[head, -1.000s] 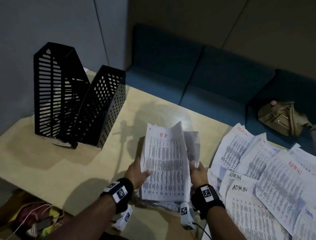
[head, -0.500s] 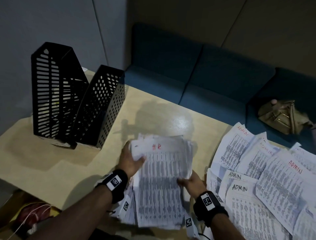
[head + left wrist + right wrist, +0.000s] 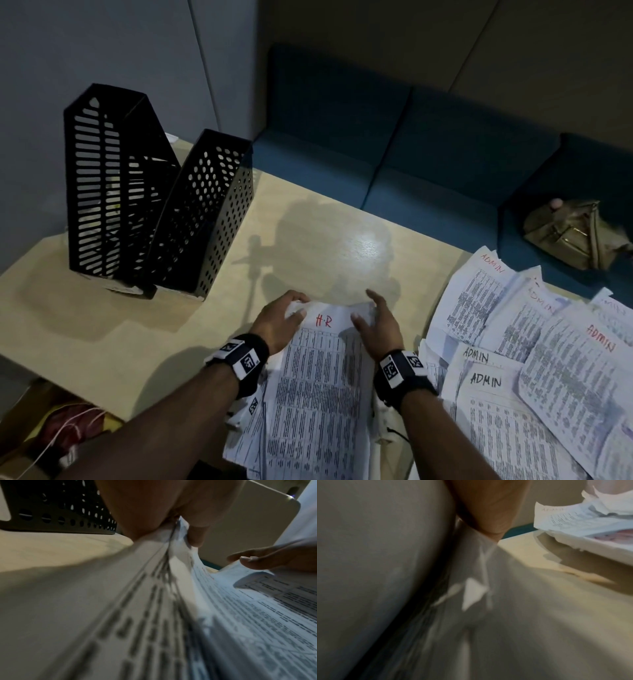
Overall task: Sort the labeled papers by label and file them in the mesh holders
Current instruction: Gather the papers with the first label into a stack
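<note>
A stack of printed sheets labelled HR (image 3: 318, 387) lies flat on the light wooden table (image 3: 325, 246) in front of me. My left hand (image 3: 281, 318) pinches its top left corner, thumb on top; in the left wrist view the fingers (image 3: 195, 534) clamp the sheet edges (image 3: 240, 608). My right hand (image 3: 373, 322) sits at the top right corner, fingers straight along the edge and thumb resting on the top sheet. Two black mesh holders stand at the far left, a slotted one (image 3: 102, 192) and a perforated one (image 3: 205, 212) leaning against it.
Several sheets labelled ADMIN (image 3: 513, 359) are spread over the table's right side. A blue sofa (image 3: 411, 137) runs behind the table, with an olive bag (image 3: 575, 233) on it. A box with cables (image 3: 58, 428) sits below the table's left edge.
The HR stack, held upright a second ago, now lies flat on the table. Both hands have slid up from its sides to its top corners.
</note>
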Demonstrator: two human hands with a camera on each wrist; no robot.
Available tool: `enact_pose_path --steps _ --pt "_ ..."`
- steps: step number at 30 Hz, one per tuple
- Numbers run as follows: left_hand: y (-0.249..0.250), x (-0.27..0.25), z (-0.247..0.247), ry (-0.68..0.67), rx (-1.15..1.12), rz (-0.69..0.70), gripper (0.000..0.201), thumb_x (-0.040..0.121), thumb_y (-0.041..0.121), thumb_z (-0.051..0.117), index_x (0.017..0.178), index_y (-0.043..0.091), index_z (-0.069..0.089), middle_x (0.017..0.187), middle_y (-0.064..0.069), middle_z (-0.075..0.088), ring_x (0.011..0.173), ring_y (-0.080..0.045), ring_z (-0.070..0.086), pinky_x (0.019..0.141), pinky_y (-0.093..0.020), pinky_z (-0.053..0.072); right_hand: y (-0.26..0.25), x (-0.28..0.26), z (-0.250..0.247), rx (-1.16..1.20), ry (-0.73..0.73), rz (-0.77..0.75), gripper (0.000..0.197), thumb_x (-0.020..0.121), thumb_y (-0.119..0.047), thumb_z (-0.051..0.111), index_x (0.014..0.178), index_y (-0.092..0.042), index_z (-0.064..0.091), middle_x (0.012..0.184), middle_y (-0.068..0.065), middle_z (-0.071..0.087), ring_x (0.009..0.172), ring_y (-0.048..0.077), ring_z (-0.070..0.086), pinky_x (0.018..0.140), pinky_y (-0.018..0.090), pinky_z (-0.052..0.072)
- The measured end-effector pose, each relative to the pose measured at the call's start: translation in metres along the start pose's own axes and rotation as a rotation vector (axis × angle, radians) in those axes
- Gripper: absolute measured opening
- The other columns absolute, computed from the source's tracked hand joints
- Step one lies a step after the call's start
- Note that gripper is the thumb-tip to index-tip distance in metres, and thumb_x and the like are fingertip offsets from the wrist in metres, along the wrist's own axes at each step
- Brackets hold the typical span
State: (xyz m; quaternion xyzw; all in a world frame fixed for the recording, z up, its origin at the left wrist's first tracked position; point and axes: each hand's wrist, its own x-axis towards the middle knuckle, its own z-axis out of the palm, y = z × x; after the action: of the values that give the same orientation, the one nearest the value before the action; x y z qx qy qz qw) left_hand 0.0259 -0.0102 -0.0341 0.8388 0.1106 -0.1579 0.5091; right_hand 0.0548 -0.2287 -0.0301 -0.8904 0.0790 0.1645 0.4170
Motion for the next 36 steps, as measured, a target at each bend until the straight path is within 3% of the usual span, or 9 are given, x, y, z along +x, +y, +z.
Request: enact_pose_path --steps 3,7,14,18,24,27,29,33,36 --pt "0.004 0.001 0.000 -0.020 0.026 0.043 0.033 0.098 0.016 0.044 0.121 0.037 0.055 0.124 0.015 0.051 0.102 -0.003 0.051 0.088 -0.020 0.042 0.003 0.009 0.000 -0.192 -0.019 -0.056 0.031 0.091 -0.024 0.058 0.121 -0.017 0.058 0.119 0.013 0.061 0.109 0.030 0.057 0.087 0.029 0.043" --pt "-0.001 0.000 -0.001 0.007 0.047 0.001 0.023 0.095 0.014 0.046 0.095 0.036 0.055 0.107 0.002 0.060 0.055 -0.004 0.049 0.053 -0.019 0.041 0.018 0.006 0.000 -0.207 0.043 -0.056 0.022 0.090 -0.025 0.057 0.109 -0.014 0.062 0.107 0.014 0.064 0.098 0.032 0.060 0.075 0.024 0.037" --pt "-0.016 -0.034 0.024 0.052 -0.151 -0.103 0.075 0.088 0.025 0.061 0.138 0.046 0.009 0.133 0.004 0.043 0.116 -0.021 0.053 0.096 -0.039 0.048 0.036 -0.025 0.015 0.205 0.214 0.307 0.062 0.089 -0.036 0.060 0.140 -0.016 0.031 0.135 0.022 0.051 0.117 0.037 0.054 0.089 0.032 0.041" --pt "-0.025 -0.035 0.029 0.061 -0.366 -0.246 0.052 0.082 0.020 0.071 0.128 0.025 0.047 0.115 0.000 0.066 0.101 -0.023 0.066 0.089 -0.041 0.054 0.038 -0.028 0.008 0.176 0.211 0.353 0.058 0.090 -0.040 0.058 0.134 -0.010 0.037 0.124 0.022 0.058 0.111 0.036 0.056 0.080 0.030 0.038" --pt "-0.026 -0.036 0.009 -0.130 -0.431 -0.259 0.036 0.078 0.023 0.078 0.111 0.013 0.068 0.100 -0.002 0.075 0.092 -0.015 0.072 0.088 -0.035 0.055 0.048 -0.033 0.001 0.070 0.089 0.213 0.068 0.082 -0.038 0.068 0.136 -0.007 0.040 0.121 0.011 0.059 0.113 0.032 0.056 0.090 0.034 0.044" --pt "-0.028 -0.046 0.003 -0.182 -0.496 -0.260 0.047 0.070 0.034 0.083 0.112 0.018 0.068 0.104 -0.001 0.075 0.098 -0.017 0.071 0.092 -0.038 0.053 0.056 -0.049 0.002 0.071 0.037 0.140 0.087 0.058 -0.079 0.063 0.110 -0.010 0.058 0.093 0.002 0.069 0.090 0.026 0.065 0.071 0.029 0.050" --pt "-0.016 -0.050 0.000 -0.119 -0.502 -0.242 0.039 0.071 0.032 0.083 0.106 0.021 0.069 0.101 0.000 0.075 0.095 -0.017 0.070 0.087 -0.035 0.054 0.047 -0.055 -0.001 0.118 0.063 0.073 0.087 0.054 -0.084 0.058 0.107 -0.015 0.061 0.090 -0.003 0.071 0.088 0.019 0.068 0.068 0.025 0.051" --pt "0.033 -0.051 -0.024 0.117 -0.555 -0.141 0.023 0.073 0.023 0.082 0.094 0.023 0.072 0.089 0.005 0.076 0.088 -0.015 0.072 0.080 -0.028 0.055 -0.018 -0.054 -0.027 0.364 0.165 -0.142 0.053 0.077 -0.030 0.074 0.124 -0.015 0.054 0.102 0.004 0.068 0.095 0.020 0.066 0.067 0.015 0.054" --pt "0.079 -0.061 -0.049 0.262 -0.624 0.089 0.018 0.078 0.015 0.077 0.089 0.028 0.070 0.081 0.020 0.074 0.081 0.002 0.070 0.074 -0.019 0.056 -0.071 -0.057 -0.049 0.279 0.338 -0.381 0.065 0.070 -0.058 0.065 0.121 -0.020 0.051 0.092 -0.004 0.064 0.072 0.007 0.059 0.061 0.013 0.050"
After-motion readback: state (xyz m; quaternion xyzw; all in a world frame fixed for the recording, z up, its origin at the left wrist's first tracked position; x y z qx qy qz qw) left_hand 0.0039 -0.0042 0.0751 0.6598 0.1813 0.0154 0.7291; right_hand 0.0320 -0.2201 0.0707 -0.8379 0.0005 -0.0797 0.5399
